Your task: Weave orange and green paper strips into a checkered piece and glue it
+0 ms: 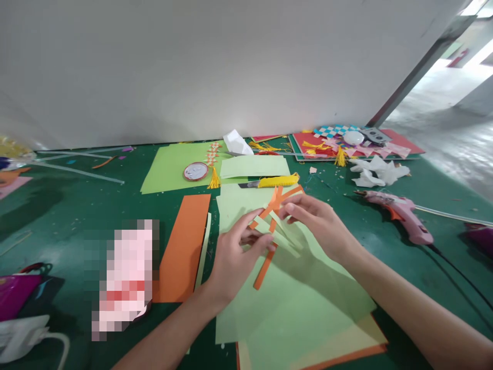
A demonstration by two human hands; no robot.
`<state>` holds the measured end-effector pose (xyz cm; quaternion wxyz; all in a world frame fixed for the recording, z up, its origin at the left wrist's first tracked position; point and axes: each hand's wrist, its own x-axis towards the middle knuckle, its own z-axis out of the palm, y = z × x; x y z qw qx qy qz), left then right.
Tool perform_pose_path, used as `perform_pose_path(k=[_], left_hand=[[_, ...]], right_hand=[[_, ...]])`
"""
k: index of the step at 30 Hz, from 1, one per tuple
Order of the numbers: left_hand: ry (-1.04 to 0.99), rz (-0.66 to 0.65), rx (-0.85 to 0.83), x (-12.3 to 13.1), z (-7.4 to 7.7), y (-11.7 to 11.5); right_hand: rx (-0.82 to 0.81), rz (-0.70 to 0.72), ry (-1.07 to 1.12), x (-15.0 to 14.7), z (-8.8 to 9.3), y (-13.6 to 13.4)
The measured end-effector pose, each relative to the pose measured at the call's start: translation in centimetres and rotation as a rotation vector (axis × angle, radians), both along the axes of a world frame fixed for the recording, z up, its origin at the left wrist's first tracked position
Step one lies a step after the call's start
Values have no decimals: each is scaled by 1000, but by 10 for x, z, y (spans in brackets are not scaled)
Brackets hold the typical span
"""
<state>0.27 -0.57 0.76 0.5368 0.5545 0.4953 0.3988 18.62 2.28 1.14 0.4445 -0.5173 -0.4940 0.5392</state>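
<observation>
Both hands are at a small weave of orange and pale green paper strips [272,216], above pale green paper sheets [292,308]. My left hand [241,246] pinches the weave's left side between thumb and fingers. On the opposite side, my right hand [308,218] has its fingertips closed at the strips' upper right. Part of the weave is hidden behind the fingers. One orange strip hangs down toward me. Just beyond the hands lies a yellow utility knife [279,181] with its blade pointing left.
Orange card [185,246] lies left of the sheets, near a blurred-out pink object [129,272]. A pink glue gun [400,213] with a cord rests at right, below crumpled tissue [379,172]. A round dish [195,171] and yellow tassel [214,178] lie farther back, before the wall.
</observation>
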Motion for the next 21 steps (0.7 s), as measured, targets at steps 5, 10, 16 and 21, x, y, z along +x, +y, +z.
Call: perform_pose_path(k=[5,10,16,21], left_hand=[[18,-70,-3,0,3,1],[27,-157,-10,-2,5,0],[37,-151,11,-2,3,1],[76,-111,46,-3,0,1]], right_hand=[[-204,194,61,2,-2,-2],[-167,228,84,2,-3,-3],[-162,243,3,1,1,-2],[-164,257,42,3,-2,-2]])
